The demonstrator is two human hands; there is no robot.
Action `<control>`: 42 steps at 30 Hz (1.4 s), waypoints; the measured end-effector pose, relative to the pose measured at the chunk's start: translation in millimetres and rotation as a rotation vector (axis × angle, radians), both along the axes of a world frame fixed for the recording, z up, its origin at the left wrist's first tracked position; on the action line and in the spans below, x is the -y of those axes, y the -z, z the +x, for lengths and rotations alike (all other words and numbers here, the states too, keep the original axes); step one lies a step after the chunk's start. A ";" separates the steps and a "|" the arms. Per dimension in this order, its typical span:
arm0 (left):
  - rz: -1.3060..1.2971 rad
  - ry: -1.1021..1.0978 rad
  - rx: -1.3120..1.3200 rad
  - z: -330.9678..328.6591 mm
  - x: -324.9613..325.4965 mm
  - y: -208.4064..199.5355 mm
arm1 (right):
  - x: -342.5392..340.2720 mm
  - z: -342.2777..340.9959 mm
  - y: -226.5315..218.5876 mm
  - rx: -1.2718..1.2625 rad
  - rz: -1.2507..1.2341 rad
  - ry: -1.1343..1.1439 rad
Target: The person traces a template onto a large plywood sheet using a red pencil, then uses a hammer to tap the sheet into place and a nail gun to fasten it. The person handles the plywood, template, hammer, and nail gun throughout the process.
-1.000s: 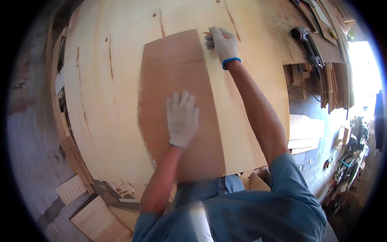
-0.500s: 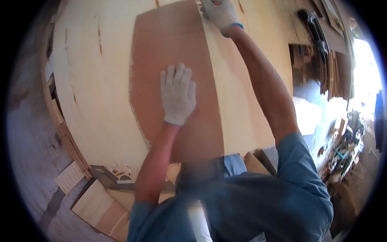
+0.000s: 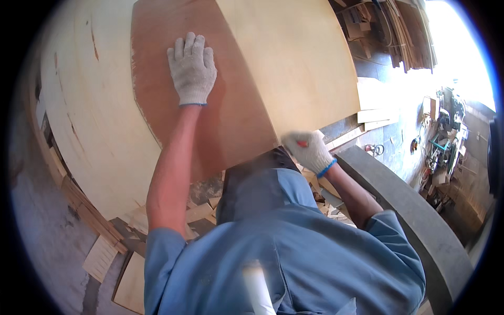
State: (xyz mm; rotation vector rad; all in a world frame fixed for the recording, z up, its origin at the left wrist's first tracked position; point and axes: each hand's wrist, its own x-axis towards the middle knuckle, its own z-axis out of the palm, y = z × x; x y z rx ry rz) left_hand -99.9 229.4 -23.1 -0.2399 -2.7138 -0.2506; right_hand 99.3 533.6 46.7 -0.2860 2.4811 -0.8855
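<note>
Left white-gloved hand (image 3: 192,68): fingers outstretched on brown wooden panel (image 3: 231,105), chipped left.
Right white-gloved hand (image 3: 308,151): fingers curled round red pencil (image 3: 302,143).

Brown panel (image 3: 231,100) cut off at top edge; red object (image 3: 302,143) mostly hidden in right hand (image 3: 312,154).

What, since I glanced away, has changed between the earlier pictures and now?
The right hand has come toward the body, from the far end of the brown panel to its near right corner, keeping its red pencil. The left hand still lies flat on the panel.
</note>
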 end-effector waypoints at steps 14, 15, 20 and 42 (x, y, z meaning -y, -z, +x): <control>0.222 -0.029 -0.056 19.1 6.2 -14.8 | 116.1 -142.8 -61.7 0.497 -0.779 0.366; 0.209 -0.018 0.042 22.2 10.0 -22.8 | 143.6 -159.6 -59.9 0.546 -0.768 0.236; -0.152 -0.101 0.110 35.2 19.0 -20.8 | 281.2 -170.7 -37.4 0.405 -0.486 -0.573; 0.255 -0.189 0.026 38.5 8.7 -19.1 | 392.8 -57.3 2.9 0.953 0.087 -0.913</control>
